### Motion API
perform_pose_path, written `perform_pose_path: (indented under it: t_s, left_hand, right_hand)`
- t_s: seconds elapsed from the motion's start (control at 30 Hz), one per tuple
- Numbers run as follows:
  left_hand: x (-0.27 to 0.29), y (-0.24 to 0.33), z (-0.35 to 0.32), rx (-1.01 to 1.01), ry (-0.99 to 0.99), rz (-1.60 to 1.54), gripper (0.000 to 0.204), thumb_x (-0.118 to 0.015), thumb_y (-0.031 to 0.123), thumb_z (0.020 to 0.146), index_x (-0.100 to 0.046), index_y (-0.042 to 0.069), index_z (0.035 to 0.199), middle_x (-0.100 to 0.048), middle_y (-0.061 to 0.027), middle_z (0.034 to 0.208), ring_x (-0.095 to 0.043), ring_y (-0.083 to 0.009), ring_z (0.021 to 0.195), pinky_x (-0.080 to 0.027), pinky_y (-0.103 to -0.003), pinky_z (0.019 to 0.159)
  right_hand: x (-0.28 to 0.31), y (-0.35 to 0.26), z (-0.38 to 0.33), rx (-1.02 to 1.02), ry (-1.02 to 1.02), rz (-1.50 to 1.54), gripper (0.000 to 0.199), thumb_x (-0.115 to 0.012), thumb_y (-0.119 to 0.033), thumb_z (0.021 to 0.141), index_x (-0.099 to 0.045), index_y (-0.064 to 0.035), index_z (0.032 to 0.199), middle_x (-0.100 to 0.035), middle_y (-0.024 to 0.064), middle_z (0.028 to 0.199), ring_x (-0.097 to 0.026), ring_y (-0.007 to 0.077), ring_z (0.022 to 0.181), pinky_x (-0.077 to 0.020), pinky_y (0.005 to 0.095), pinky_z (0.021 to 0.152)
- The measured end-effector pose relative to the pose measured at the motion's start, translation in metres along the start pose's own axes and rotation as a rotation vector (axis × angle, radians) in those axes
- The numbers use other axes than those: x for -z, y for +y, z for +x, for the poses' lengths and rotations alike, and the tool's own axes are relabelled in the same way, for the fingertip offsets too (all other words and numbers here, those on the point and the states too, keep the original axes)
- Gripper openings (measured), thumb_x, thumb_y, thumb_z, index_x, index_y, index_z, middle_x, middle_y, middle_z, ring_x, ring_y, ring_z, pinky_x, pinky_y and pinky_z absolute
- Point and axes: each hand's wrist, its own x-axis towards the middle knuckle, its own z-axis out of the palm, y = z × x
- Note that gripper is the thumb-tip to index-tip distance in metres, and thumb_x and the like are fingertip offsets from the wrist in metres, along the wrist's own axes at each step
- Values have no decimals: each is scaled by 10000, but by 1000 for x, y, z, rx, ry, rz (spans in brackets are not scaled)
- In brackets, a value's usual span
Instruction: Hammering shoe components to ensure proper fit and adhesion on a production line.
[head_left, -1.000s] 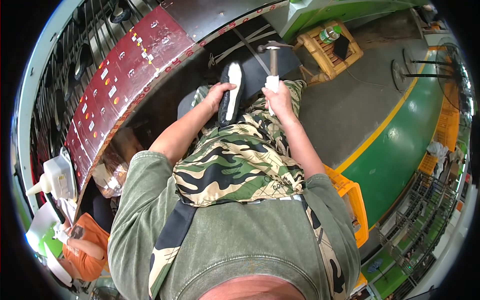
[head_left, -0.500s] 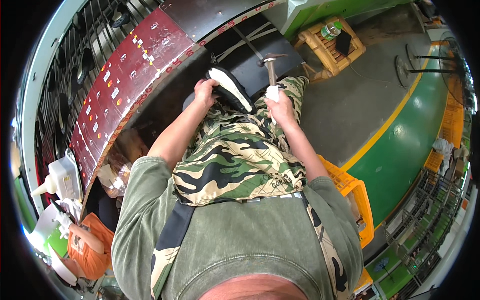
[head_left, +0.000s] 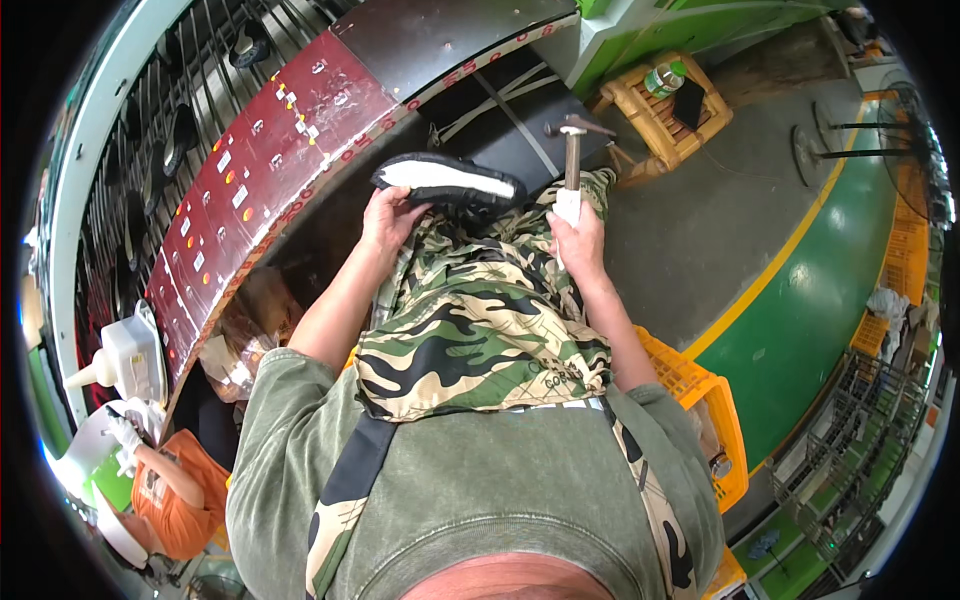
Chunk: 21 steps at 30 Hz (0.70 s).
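Note:
A black shoe upper (head_left: 400, 170) with a white underside lies sideways above my lap, its white face turned up. My left hand (head_left: 386, 218) grips its left end, the fingers tucked partly beneath it. In my right hand (head_left: 580, 238) is a hammer (head_left: 573, 160), held upright by a handle wrapped in white, with the metal head above the fist and apart from the shoe. A camouflage apron (head_left: 470, 340) covers my lap below both hands.
A dark red workbench (head_left: 290, 120) curves along the left, with a white bottle (head_left: 130, 355) beside it. A bamboo stool (head_left: 640, 95) holds a green-capped bottle (head_left: 663, 80) and a dark flat object. Yellow crates (head_left: 735, 440) stand by my right side. A co-worker in orange (head_left: 185, 490) is at lower left.
The shoe upper has swung from a steep slant to nearly level, its upper end going left with my left hand. My right hand and the hammer have shifted slightly right.

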Motion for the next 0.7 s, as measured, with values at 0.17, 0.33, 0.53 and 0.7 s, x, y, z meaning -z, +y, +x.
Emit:
perform_pose_path:
  t_s: [0.17, 0.33, 0.53, 0.7]
  left_hand:
    - [3, -32, -7, -101, -21, -21, 497, -537, -101, 769, -535, 39, 1246, -629, -141, 1174, -598, -354, 1152, -463, -644, 1044]
    - [-2, -33, -23, -85, 14, 237, 344, -622, -37, 818, -581, -7, 1157, -664, -154, 1099, -666, -316, 1016, -565, -518, 946]
    - [5, -3, -29, 226, -89, 461, 411, -725, 115, 858, -551, 10, 1215, -683, -131, 1025, -706, -262, 879, -627, -388, 734]
    - [-7, -9, -31, 230, -236, 726, 517, -753, 111, 851, -476, -35, 1263, -688, -148, 945, -676, -202, 614, -473, -241, 424]
  right_hand:
    - [-20, 2, 12, 332, 82, -374, 316, -688, -168, 864, -577, 3, 1105, -690, 172, 845, -674, 297, 668, -540, 399, 615]
    - [-37, 28, 19, 86, -35, -678, 366, -703, -222, 840, -553, 7, 1084, -690, 271, 948, -663, 466, 911, -514, 538, 814]
    - [-31, 33, 21, 120, -67, -625, 376, -717, -220, 829, -568, 11, 1084, -682, 284, 956, -654, 474, 931, -513, 525, 825]
    - [-14, 11, 29, 152, -56, -340, 313, -748, -172, 817, -593, 1, 1027, -707, 227, 910, -699, 404, 883, -547, 464, 786]
